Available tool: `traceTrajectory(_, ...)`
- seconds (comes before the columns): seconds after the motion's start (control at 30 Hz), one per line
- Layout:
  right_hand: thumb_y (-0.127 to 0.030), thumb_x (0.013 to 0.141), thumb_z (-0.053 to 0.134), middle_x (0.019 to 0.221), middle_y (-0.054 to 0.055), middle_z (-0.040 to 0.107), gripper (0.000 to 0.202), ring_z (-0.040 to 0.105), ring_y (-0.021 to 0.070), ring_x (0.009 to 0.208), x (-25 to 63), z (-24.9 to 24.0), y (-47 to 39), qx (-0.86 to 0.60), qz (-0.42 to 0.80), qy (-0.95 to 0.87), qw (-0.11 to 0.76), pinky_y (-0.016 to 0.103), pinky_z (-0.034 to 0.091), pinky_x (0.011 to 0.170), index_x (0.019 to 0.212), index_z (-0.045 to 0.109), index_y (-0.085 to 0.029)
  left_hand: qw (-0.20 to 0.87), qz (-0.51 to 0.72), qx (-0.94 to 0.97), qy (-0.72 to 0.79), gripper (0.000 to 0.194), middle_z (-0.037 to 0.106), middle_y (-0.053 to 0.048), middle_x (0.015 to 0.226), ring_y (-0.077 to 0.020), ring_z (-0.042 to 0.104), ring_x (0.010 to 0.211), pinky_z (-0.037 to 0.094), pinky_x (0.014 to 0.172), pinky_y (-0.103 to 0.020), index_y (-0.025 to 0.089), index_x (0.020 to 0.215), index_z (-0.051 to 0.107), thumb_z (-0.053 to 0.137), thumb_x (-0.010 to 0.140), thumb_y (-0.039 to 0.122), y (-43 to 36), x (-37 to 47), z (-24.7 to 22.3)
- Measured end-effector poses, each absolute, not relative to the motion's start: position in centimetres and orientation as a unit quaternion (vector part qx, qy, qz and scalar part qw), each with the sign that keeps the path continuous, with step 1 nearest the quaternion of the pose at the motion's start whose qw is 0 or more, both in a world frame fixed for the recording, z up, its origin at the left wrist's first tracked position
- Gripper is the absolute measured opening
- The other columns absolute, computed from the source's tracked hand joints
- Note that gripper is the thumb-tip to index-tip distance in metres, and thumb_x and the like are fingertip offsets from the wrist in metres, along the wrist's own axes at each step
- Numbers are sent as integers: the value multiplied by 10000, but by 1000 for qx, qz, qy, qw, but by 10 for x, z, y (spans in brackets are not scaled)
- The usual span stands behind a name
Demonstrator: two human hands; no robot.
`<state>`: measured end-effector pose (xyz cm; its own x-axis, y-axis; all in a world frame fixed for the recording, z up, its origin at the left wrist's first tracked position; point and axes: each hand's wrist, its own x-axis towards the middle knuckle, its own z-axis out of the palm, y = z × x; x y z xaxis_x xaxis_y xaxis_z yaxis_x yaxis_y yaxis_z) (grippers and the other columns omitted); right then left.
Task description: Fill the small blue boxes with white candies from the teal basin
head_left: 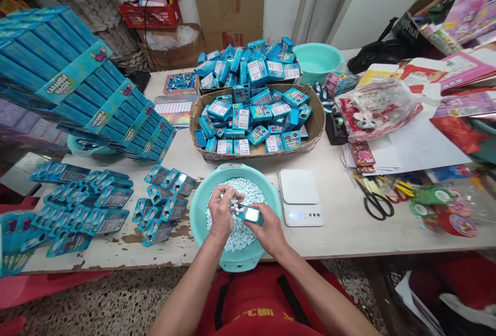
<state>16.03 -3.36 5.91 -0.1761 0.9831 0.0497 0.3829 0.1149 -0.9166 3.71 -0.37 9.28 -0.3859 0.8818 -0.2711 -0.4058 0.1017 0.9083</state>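
A teal basin (201,196) holding many small white candies (242,240) sits at the table's near edge. Over it, my right hand (269,230) grips a small blue box (250,214) lying on its side. My left hand (220,212) pinches a few white candies at the box's open end. Behind the basin, a cardboard tray (315,121) is heaped with the same blue boxes. To the left lie several open, empty blue boxes (163,201) in loose rows.
A white digital scale (300,196) stands right of the basin. Black scissors (374,201), tape rolls and a plastic bag of packets (377,106) lie to the right. Stacked blue display cartons (70,77) lean at the left. A second teal basin (320,62) is at the back.
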Motion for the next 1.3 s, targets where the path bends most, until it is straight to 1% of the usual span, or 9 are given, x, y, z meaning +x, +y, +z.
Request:
traceTrajectory(0.3, -137, 681, 666, 946, 44, 647, 322, 596, 243, 917, 160, 61, -31, -526, 411, -642, 377, 369, 464, 802, 983, 601, -227, 474, 644, 253, 545, 184, 608, 12, 649, -163, 652, 678, 506, 656, -290, 168, 720, 533, 619, 760, 325, -4, 42, 92)
traceTrajectory(0.5, -132, 682, 671, 959, 47, 640, 331, 590, 244, 932, 160, 57, -29, -533, 417, -634, 374, 372, 458, 808, 991, 592, -224, 454, 652, 261, 548, 190, 555, 32, 603, -154, 645, 659, 490, 658, -278, 173, 702, 511, 587, 788, 325, -4, 45, 93)
traceTrajectory(0.63, -129, 680, 669, 941, 40, 647, 314, 593, 237, 902, 157, 57, -27, -534, 416, -636, 372, 365, 464, 780, 971, 605, -229, 470, 636, 274, 547, 190, 541, 34, 586, -109, 572, 542, 441, 541, -221, 175, 715, 507, 589, 792, 328, -2, 50, 94)
traceTrajectory(0.7, -132, 681, 668, 919, 35, 649, 299, 595, 234, 883, 157, 57, -26, -530, 421, -636, 371, 364, 469, 766, 957, 610, -233, 475, 637, 270, 544, 207, 506, 47, 559, -74, 481, 453, 363, 447, -186, 176, 701, 494, 593, 792, 334, -1, 52, 96)
traceTrajectory(0.77, -139, 682, 668, 920, 34, 647, 301, 596, 233, 888, 159, 57, -26, -523, 429, -630, 381, 366, 470, 776, 962, 608, -233, 469, 650, 253, 543, 225, 482, 53, 555, -56, 419, 418, 299, 402, -176, 175, 683, 481, 589, 796, 336, 0, 53, 100)
traceTrajectory(0.83, -150, 687, 668, 943, 40, 643, 314, 597, 231, 907, 162, 56, -27, -518, 438, -617, 399, 365, 470, 796, 983, 602, -229, 460, 663, 245, 537, 225, 490, 45, 573, -65, 449, 455, 329, 428, -182, 174, 677, 484, 576, 806, 334, 1, 53, 103)
traceTrajectory(0.97, -160, 690, 659, 959, 43, 640, 305, 602, 229, 917, 165, 54, -25, -519, 450, -594, 418, 361, 473, 808, 982, 597, -222, 445, 670, 264, 532, 226, 506, 34, 571, -103, 531, 550, 427, 550, -227, 175, 670, 500, 559, 814, 340, 2, 52, 102)
traceTrajectory(1.17, -120, 665, 653, 949, 40, 635, 317, 595, 232, 930, 160, 53, -19, -517, 461, -595, 407, 372, 460, 825, 963, 602, -217, 439, 657, 272, 549, 229, 524, 29, 585, -118, 568, 581, 454, 611, -257, 177, 668, 503, 552, 810, 349, 4, 49, 96)
traceTrajectory(1.3, -137, 647, 666, 929, 30, 639, 315, 605, 225, 895, 158, 51, -17, -530, 485, -568, 400, 361, 463, 806, 949, 607, -207, 434, 656, 272, 555, 222, 542, 20, 596, -141, 608, 644, 466, 662, -276, 175, 668, 518, 546, 813, 339, 4, 49, 94)
